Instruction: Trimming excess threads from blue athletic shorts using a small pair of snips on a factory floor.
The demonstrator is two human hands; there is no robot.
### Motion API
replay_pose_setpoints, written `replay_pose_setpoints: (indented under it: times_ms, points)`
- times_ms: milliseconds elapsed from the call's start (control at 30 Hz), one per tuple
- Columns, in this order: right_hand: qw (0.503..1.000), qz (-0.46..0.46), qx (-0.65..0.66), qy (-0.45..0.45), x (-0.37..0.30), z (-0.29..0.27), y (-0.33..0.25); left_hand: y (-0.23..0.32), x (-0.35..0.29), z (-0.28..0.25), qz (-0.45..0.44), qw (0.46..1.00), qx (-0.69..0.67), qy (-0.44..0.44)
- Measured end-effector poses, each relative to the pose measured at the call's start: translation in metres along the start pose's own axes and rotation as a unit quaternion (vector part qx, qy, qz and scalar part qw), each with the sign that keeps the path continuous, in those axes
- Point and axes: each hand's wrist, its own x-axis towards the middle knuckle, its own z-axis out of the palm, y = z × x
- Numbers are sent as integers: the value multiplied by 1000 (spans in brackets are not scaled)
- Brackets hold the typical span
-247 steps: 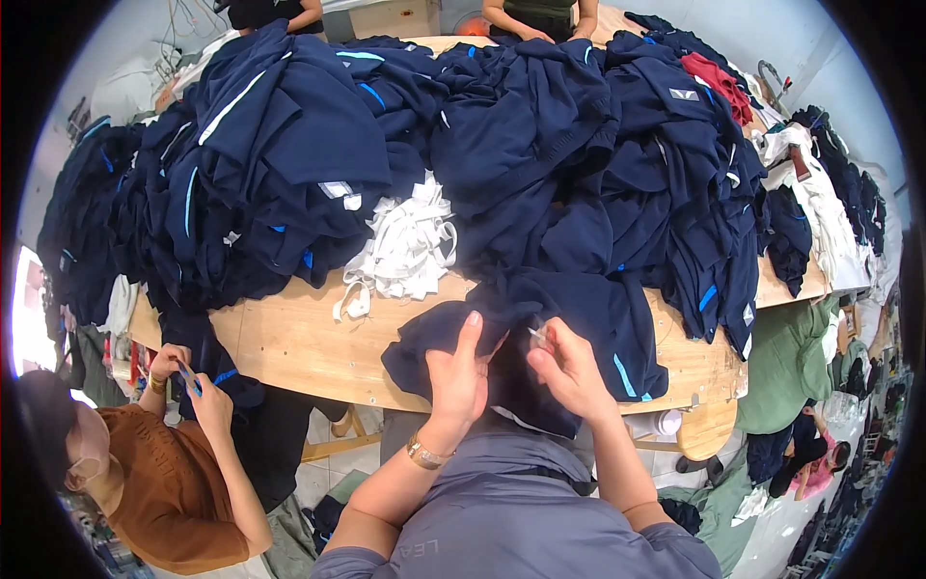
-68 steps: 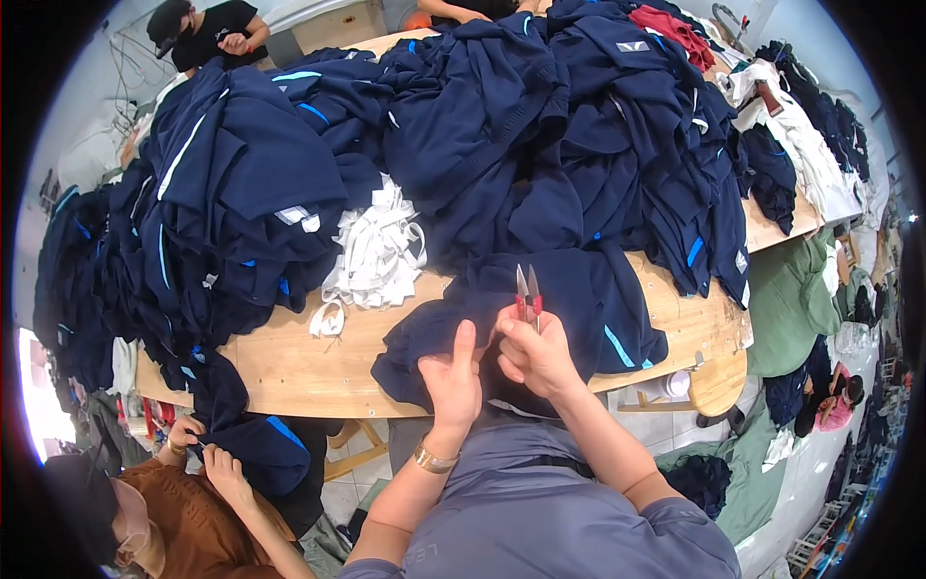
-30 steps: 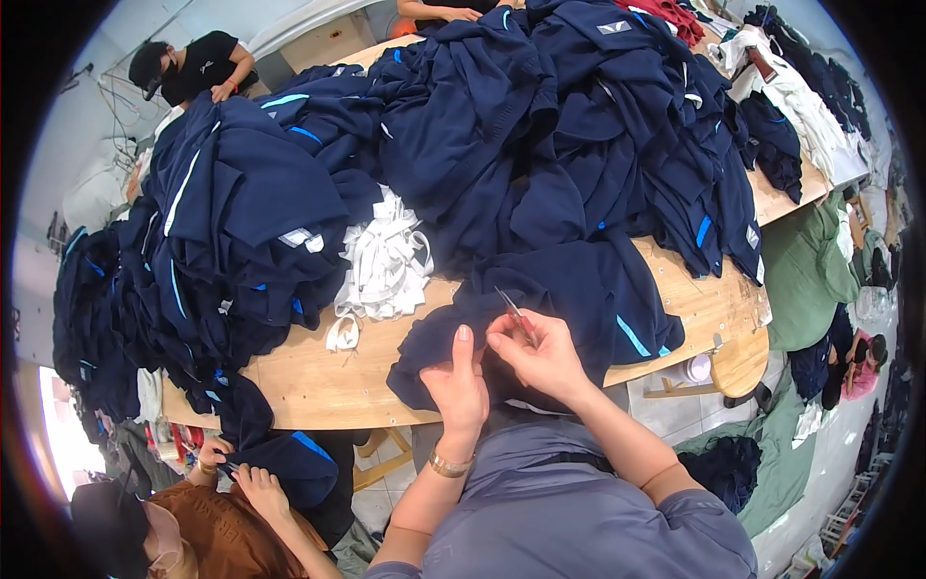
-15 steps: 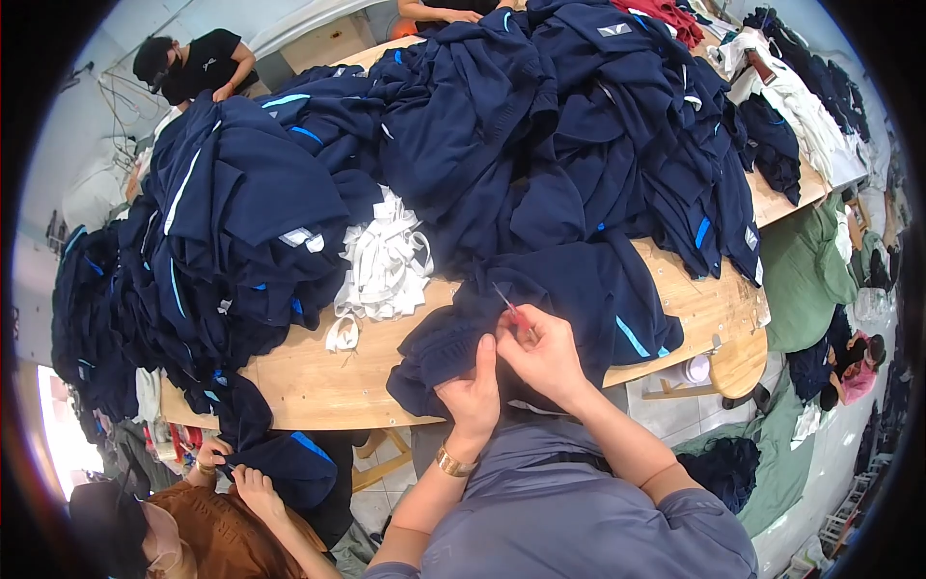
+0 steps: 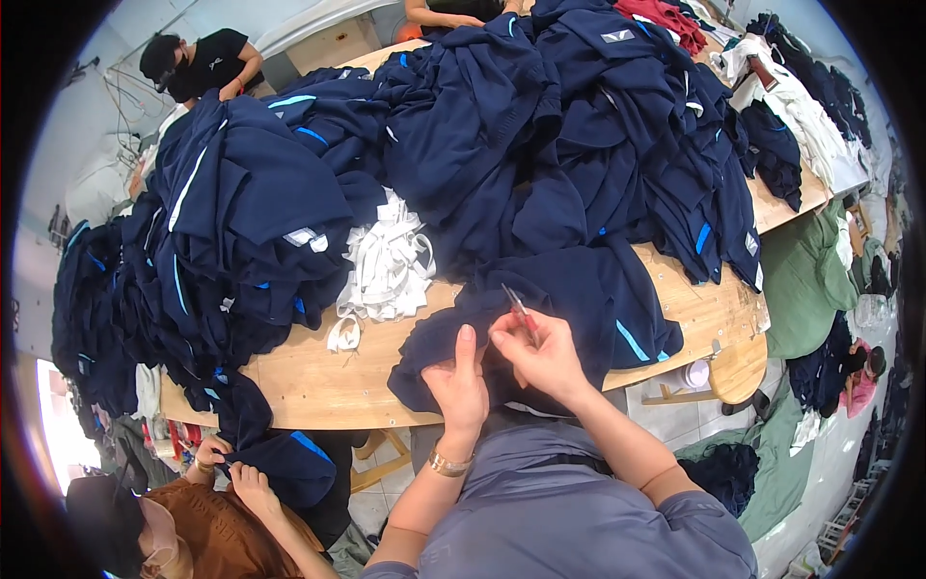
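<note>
Our R hand clamps fingers on snips aimed 11 o'clock; can't tell L hand grip; slipping cloth = poss. nick.

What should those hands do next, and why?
Perhaps the right hand should turn the red-handled snips toward the navy garment beside the left hand: the snips are in its grip, but their blades point away from the person, while the left hand is at the garment.
</note>
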Motion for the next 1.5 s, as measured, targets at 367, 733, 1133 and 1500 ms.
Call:
replay_pose_setpoints:
  times_ms: [367,733,1133,1500]
  points:
    - [955,-174,-211,112,2,7,-1,0,-6,8,155,962,219,-42]
    - [997,41,68,-13,7,-5,-7,2,-7,10,107,977,183,-29]
    - [989,-113,62,-76,-4,-16,3,28,8,11,-172,977,-122,-16]
    - [823,-330,-459,52,1,-19,4,27,4,5,-149,981,-121,-12]
